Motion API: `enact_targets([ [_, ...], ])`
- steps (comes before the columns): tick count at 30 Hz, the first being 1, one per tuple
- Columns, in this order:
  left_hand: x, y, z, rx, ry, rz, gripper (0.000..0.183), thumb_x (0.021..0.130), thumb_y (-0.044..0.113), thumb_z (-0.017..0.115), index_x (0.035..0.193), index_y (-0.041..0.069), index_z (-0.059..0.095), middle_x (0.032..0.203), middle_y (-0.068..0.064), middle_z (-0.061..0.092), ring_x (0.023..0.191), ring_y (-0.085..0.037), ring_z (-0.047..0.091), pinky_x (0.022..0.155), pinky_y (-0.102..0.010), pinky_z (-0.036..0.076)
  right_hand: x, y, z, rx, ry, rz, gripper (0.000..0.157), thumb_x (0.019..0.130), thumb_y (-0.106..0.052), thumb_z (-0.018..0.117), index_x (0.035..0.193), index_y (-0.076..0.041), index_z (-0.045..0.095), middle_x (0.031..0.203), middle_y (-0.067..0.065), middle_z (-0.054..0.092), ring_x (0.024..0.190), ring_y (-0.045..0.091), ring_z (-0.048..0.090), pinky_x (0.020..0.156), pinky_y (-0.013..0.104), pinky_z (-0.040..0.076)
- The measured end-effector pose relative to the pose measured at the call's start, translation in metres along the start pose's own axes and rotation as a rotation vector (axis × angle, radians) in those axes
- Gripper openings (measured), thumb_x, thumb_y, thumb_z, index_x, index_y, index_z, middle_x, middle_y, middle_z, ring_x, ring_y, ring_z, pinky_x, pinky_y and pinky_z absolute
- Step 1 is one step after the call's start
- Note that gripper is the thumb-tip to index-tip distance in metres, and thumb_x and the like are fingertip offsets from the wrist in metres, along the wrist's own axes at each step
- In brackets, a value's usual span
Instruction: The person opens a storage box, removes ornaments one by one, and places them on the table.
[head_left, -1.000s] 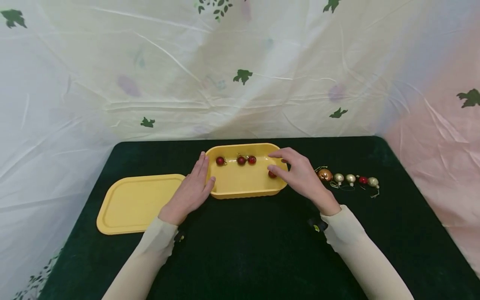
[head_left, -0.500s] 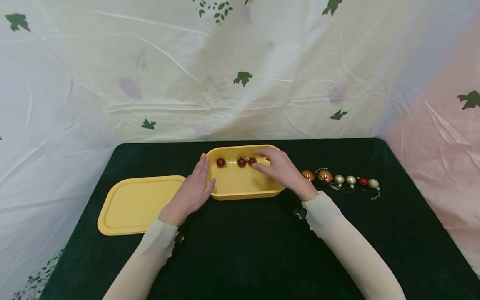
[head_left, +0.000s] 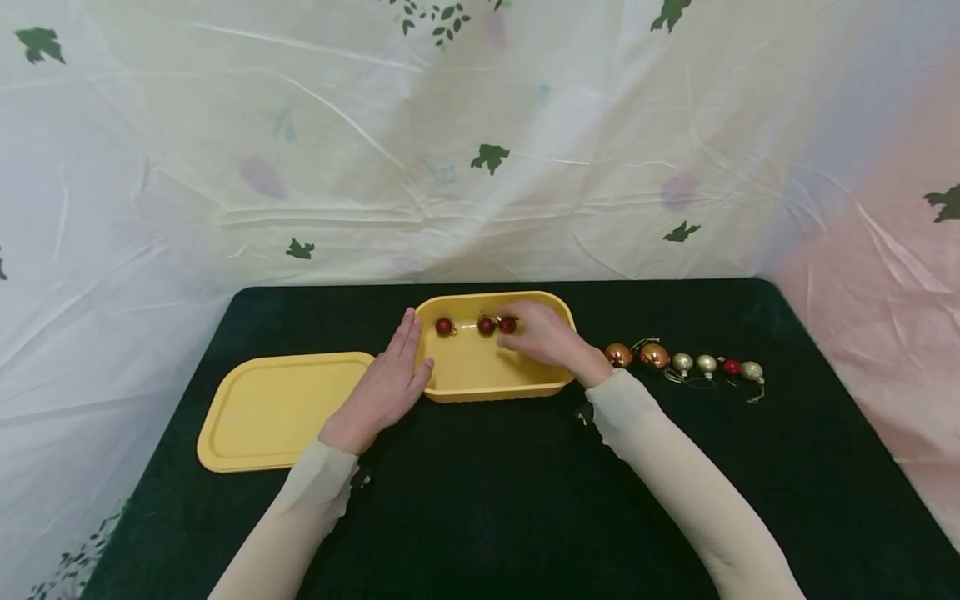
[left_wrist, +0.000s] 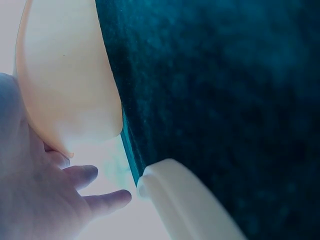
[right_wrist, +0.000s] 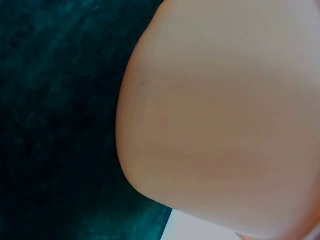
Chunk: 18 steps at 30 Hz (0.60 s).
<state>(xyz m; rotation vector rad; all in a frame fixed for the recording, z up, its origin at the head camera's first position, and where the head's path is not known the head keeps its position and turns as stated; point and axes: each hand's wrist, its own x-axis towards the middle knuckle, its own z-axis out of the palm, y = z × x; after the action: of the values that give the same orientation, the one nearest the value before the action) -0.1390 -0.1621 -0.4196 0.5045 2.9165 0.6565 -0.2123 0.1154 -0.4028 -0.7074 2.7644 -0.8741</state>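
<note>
1. Red baubles [head_left: 486, 326] lie in the tray [head_left: 480, 372], ten to one o'clock; likely light, slippery: I'd pinch their middles.
2. Right hand [head_left: 546, 335], three o'clock: I can't tell whether it pinches.
3. Left hand [head_left: 381, 387], eight o'clock: straight-fingered.

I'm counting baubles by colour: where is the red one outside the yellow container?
In the head view, the red bauble lies on the dark table, right of the container, second from the right end of its row, between two pale gold baubles.

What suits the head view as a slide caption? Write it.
Left hand at one end of the yellow tray, right hand inside, beside red baubles.
</note>
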Motion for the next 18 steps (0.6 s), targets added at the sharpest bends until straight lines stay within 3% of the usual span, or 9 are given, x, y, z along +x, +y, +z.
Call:
enact_targets([
  [5, -0.0003, 0.0004, -0.0003, -0.009, -0.006, -0.008, 0.074, 0.112, 0.039, 0.037, 0.166, 0.007, -0.001, 0.174, -0.006, -0.011, 0.159, -0.029, 0.012, 0.122, -0.056, 0.026, 0.0059, 0.0024, 0.0041, -0.017, -0.017, 0.015, 0.050, 0.096, -0.019, 0.075, 0.142, -0.003, 0.062, 0.140, 0.014, 0.063, 0.129, 0.030, 0.057, 0.112, 0.047, 0.043],
  [18, -0.0001, 0.0009, 0.0015, 0.002, 0.004, -0.011, 0.074, 0.112, 0.037, 0.039, 0.166, 0.006, 0.000, 0.174, -0.008, -0.009, 0.158, -0.031, 0.016, 0.121, -0.057, 0.029, 0.0112, 0.0088, 0.0076, -0.080, -0.018, 0.021, 0.034, 0.095, -0.014, 0.074, 0.126, -0.001, 0.071, 0.127, 0.013, 0.070, 0.111, 0.026, 0.062, 0.105, 0.044, 0.048],
])
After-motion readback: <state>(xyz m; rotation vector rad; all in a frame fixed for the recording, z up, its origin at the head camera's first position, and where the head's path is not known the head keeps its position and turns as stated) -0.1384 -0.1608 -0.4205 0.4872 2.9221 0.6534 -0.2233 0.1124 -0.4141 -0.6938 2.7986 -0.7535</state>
